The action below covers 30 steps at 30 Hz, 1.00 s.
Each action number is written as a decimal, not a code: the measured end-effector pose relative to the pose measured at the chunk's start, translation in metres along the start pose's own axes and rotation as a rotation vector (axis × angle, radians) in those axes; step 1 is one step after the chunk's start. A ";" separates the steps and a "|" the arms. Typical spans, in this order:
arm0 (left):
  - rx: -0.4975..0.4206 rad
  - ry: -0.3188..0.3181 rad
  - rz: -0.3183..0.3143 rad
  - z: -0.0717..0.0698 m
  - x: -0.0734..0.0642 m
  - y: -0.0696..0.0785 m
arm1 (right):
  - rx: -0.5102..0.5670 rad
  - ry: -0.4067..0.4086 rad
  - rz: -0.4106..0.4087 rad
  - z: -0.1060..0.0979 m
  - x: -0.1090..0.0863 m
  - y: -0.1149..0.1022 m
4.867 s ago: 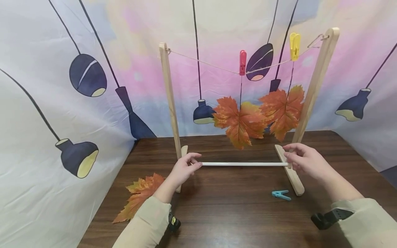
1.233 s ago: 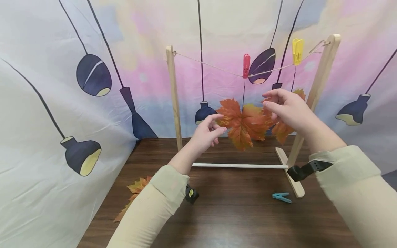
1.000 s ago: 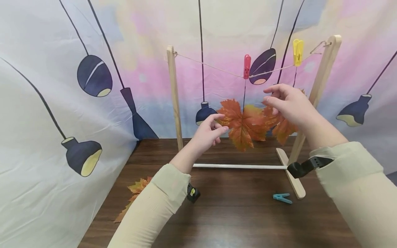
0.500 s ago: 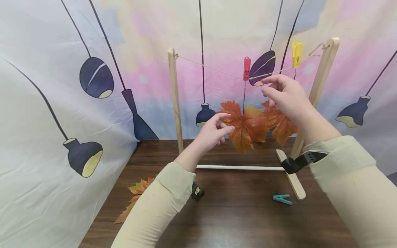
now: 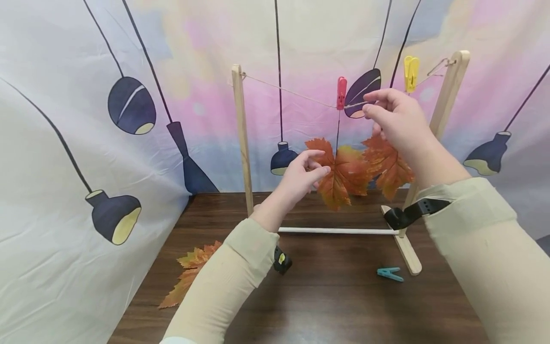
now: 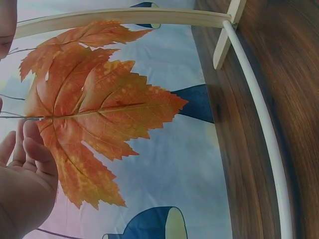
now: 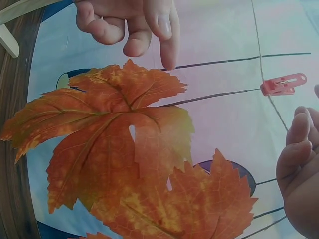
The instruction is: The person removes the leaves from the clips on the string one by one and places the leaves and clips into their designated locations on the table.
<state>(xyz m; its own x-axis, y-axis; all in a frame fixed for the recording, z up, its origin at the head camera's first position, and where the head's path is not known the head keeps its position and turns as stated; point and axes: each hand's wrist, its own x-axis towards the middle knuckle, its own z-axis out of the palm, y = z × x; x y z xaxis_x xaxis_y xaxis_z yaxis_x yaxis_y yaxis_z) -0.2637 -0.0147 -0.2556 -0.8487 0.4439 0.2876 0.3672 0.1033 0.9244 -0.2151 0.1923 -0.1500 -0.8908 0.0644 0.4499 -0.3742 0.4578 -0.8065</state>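
Observation:
My left hand point(image 5: 301, 174), fingers loosely bent and parted, is beside the orange maple leaf point(image 5: 337, 184) that hangs from a red clothespin point(image 5: 341, 93). In the right wrist view, its index fingertip is close to the stem of this leaf point(image 7: 114, 114). Higher up, my right hand point(image 5: 399, 117) has thumb and index finger apart, fingertips overlapping the string point(image 5: 296, 93) between the red clothespin and a yellow clothespin point(image 5: 411, 74). Neither hand grips anything. Partly behind the right hand hangs a second maple leaf point(image 5: 386, 167), its stem hidden there.
Two wooden posts point(image 5: 241, 138) carry the string, joined low down by a white rod point(image 5: 339, 231). On the dark wooden table point(image 5: 335, 306) lie a blue clothespin point(image 5: 389, 274) at the right and another maple leaf point(image 5: 189, 277) at the left, partly behind my sleeve. A painted cloth hangs behind.
Both hands have left the white rod's ends and risen to the hanging leaves. Over the last second my right hand has climbed to the string, and my left has shifted right and slightly up.

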 end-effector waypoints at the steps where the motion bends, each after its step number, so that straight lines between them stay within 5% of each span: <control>1: -0.002 0.002 -0.001 0.001 0.001 0.001 | 0.001 0.002 0.001 0.000 0.001 -0.001; 6: -0.040 0.023 -0.005 0.006 0.005 0.004 | -0.001 0.010 0.002 0.001 0.005 -0.003; 14: -0.048 0.153 0.033 0.013 0.010 0.013 | 0.029 0.024 0.004 0.003 0.013 -0.010; 30: 0.010 0.107 0.036 0.021 0.032 0.028 | 0.030 -0.018 0.082 0.005 0.023 -0.020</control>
<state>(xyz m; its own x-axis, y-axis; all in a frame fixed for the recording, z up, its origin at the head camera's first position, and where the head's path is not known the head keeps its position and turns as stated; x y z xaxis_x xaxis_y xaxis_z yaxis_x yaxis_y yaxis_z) -0.2727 0.0215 -0.2262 -0.8706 0.3498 0.3459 0.4013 0.0984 0.9106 -0.2298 0.1803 -0.1254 -0.9232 0.0841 0.3749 -0.3070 0.4252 -0.8514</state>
